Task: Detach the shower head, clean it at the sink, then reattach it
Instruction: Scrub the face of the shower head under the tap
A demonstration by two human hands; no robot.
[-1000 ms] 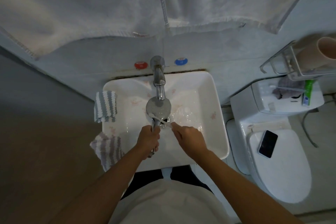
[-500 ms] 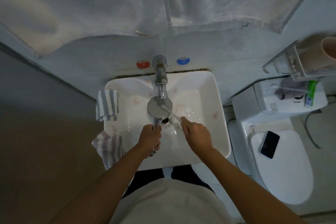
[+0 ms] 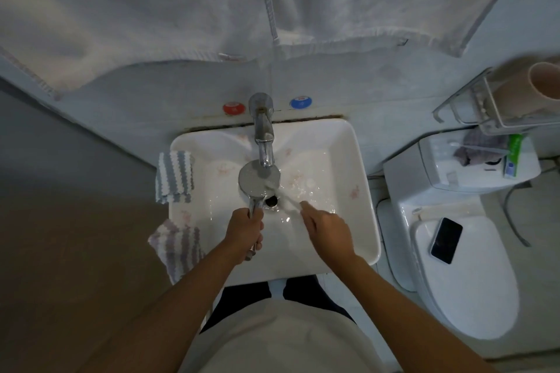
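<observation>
The chrome shower head (image 3: 256,181) lies face up over the white sink (image 3: 360,191), its round face right under the faucet spout (image 3: 263,142), where water blurs its right edge. My left hand (image 3: 246,232) grips the shower head's handle near the sink's front. My right hand (image 3: 328,228) pinches a thin white toothbrush (image 3: 288,200) whose blurred tip reaches the right edge of the shower head's face, beside the drain (image 3: 271,200).
Two striped cloths (image 3: 174,175) (image 3: 177,247) hang over the sink's left rim. Red (image 3: 233,108) and blue (image 3: 300,102) knobs flank the faucet. White towels (image 3: 181,3) hang above. At the right stands a toilet with a phone (image 3: 446,240) on its lid and a wire shelf (image 3: 497,106) above.
My right hand has moved the toothbrush from the lower part of the shower head's face out to its right edge. The left hand keeps its hold on the handle.
</observation>
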